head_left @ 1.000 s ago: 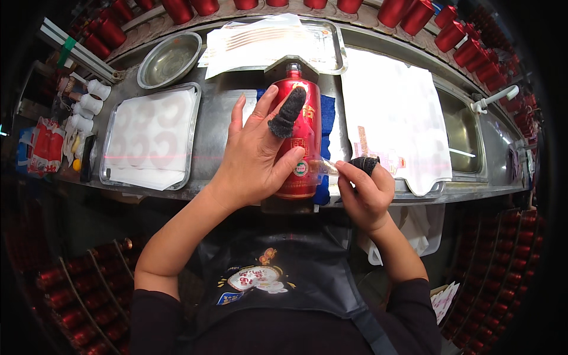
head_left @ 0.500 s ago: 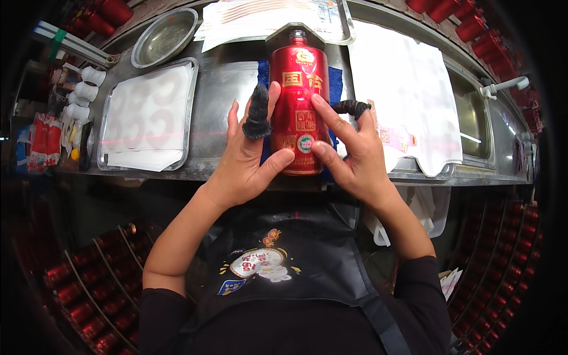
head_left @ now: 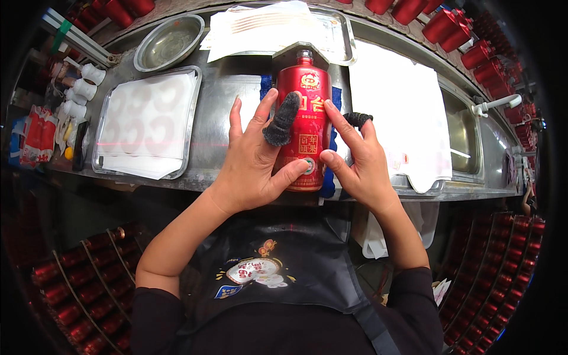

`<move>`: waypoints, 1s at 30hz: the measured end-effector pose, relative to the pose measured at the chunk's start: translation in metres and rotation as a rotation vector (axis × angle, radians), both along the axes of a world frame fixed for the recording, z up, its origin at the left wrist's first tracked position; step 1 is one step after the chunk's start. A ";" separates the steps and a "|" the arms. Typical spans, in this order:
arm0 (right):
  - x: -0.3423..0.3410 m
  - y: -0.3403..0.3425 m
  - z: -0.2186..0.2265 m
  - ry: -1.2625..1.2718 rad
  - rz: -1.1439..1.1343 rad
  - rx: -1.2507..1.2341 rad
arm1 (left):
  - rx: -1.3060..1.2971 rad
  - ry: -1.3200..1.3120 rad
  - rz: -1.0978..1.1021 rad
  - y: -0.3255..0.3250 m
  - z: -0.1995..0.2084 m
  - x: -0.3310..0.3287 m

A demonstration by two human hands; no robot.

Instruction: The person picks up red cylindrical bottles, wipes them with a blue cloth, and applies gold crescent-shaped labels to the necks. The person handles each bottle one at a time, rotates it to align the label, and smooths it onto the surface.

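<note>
A glossy red bottle with gold print and a dark cap lies on the bench in front of me, its neck pointing away, in an angular holder over blue cloth. My left hand spreads its fingers at the bottle's left side. Its thumb presses on a small round green-and-white mark near the base, and a black fabric-sleeved finger rests across the left edge. On the other side, my right hand touches the bottle's right edge with index finger and thumb; another finger wears a black sleeve.
A metal tray with white sheets stands left, below a round metal basin. More sheets lie at the back. White paper covers the right side, beside a sink with a tap. Red bottles stand around.
The whole view has shifted, so the bench appears lower. My left thumb has moved onto the round mark and the sleeved finger has come over the bottle's edge. My right hand stays at the right edge.
</note>
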State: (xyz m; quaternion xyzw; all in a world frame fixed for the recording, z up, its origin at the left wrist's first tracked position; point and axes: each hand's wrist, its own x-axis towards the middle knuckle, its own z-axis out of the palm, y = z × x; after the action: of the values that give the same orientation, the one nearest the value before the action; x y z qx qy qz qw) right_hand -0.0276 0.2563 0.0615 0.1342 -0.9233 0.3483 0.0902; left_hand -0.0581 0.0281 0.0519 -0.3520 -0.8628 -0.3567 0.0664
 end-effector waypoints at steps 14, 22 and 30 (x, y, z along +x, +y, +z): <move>-0.025 0.000 0.013 -0.123 0.011 0.066 | 0.150 -0.031 0.015 0.003 -0.005 -0.007; -0.013 0.005 0.010 -0.085 0.037 0.143 | 0.046 0.071 -0.021 0.006 -0.005 -0.018; -0.016 0.006 0.005 -0.060 0.049 0.022 | 0.039 0.104 -0.015 0.008 0.003 -0.024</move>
State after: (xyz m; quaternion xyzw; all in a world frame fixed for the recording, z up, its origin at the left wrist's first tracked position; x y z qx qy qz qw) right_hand -0.0441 0.2625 0.0669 0.1473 -0.9259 0.3440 0.0524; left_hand -0.0817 0.0358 0.0549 -0.3753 -0.8483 -0.3553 0.1152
